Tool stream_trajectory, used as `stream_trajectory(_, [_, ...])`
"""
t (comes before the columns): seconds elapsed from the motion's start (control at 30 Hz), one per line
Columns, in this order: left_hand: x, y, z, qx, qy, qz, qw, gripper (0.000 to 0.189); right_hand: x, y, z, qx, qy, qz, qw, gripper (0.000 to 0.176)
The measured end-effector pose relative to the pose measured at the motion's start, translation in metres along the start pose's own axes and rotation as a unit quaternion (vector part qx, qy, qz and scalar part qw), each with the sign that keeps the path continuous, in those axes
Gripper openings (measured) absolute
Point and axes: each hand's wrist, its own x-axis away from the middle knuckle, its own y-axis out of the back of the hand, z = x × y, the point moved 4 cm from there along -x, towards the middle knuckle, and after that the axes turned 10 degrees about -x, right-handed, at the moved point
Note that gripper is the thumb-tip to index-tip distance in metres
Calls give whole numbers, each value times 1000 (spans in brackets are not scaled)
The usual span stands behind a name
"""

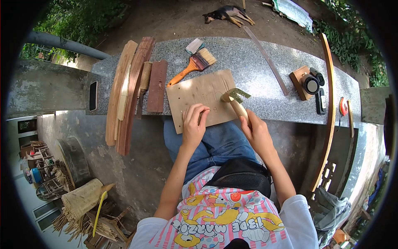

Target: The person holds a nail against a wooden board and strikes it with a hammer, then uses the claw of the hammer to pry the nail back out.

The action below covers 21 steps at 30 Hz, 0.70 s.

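A person at a granite surface [257, 62] is gripping a hammer [237, 103] in the right hand [257, 132], with its head sitting on a board [203, 93] that is overhanging the near edge. The left hand [194, 122] is pressing bunched fingertips to the board; whether they are pinching a nail is too small to tell. Working well here likely means light, square taps with the board held steady. A brush [195, 65] is lying toward the far edge, and planks [128, 87] at the left end.

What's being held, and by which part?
Right hand: hammer, by its wooden handle. Left hand rests on the board; whether it pinches anything cannot be told.
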Motion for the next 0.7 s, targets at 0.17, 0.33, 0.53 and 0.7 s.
stream_trajectory(0.17, [-1, -1, 0, -8, 1, 5, 1000, 9, -1, 0, 1, 0, -15, 5, 1000, 22])
stream_trajectory(0.33, [-2, -1, -2, -14, -3, 9, 1000, 10, -1, 0, 1, 0, -16, 4, 1000, 22])
stream_trajectory(0.53, [-3, -2, -3, -18, -8, 3, 1000, 10, -1, 0, 1, -3, -23, 6, 1000, 23])
stream_trajectory(0.7, [-3, -2, -3, -23, -8, 1, 1000, 10, -1, 0, 1, -5, -28, 7, 1000, 23])
